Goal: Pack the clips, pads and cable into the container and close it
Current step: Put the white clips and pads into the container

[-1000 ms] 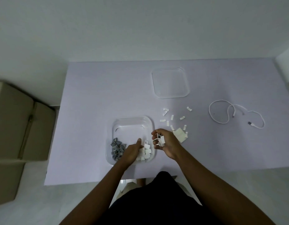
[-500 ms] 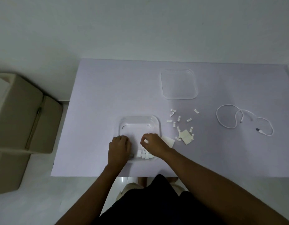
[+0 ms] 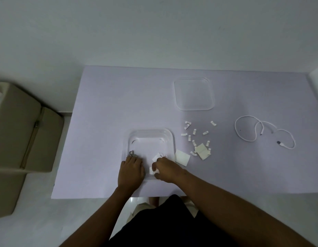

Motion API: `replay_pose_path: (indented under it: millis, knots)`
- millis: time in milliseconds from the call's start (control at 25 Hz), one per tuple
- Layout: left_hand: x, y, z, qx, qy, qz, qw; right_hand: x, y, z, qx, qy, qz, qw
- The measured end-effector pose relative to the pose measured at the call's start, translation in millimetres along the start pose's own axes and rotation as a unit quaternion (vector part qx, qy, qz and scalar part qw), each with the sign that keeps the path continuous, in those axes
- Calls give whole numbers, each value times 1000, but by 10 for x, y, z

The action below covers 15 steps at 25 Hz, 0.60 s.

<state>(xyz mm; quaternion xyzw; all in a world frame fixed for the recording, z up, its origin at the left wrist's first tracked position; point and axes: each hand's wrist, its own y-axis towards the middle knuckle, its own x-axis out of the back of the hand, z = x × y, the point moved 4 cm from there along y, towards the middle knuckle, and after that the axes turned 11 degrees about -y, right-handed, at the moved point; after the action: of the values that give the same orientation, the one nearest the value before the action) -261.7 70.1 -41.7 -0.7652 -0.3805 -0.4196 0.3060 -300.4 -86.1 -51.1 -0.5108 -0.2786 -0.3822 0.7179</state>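
A clear square container (image 3: 149, 139) sits near the table's front edge. My left hand (image 3: 131, 169) lies knuckles-up over its near-left corner, where a grey clip (image 3: 131, 153) peeks out beyond the fingertips; the fingers are curled and hidden. My right hand (image 3: 166, 168) is in the near-right corner, fingers pinched on white clips (image 3: 152, 170), with more white pieces (image 3: 158, 156) just beyond it. Several loose white clips (image 3: 194, 131) lie right of the container. Cream pads (image 3: 202, 151) and another pad (image 3: 181, 157) lie beside them. The white cable (image 3: 245, 139) is coiled loosely at the right.
The clear lid (image 3: 194, 94) lies flat at the back of the lilac table (image 3: 110, 113). A beige box (image 3: 21, 129) stands on the floor to the left. A white wall runs behind the table.
My right hand, which held white clips beside the container, has moved into its near-right corner. My left hand has slid over the grey clips. The camera view shifted slightly.
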Motion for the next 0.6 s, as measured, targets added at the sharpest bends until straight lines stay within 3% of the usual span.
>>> replay_pose_path:
  millis: [120,200,320,400,600]
  knots:
    - [5,25,26,23,-46,-2,999,69,-56,-48,1,29,-30,999]
    - [47,84,23,52,-120,-33,991,201,-157,-97,-4,85,-103,991]
    - [131,214,-139,73,-197,-62,976,454,-422,-407,-86,184,-275,940]
    - [146,350,-388,49,-231,-60,970,529,-620,-785,-173,210,-340,900]
    - [-69,820,-1193,-63,-251,19,966,319,-924,-1697,-333,224,-269,875]
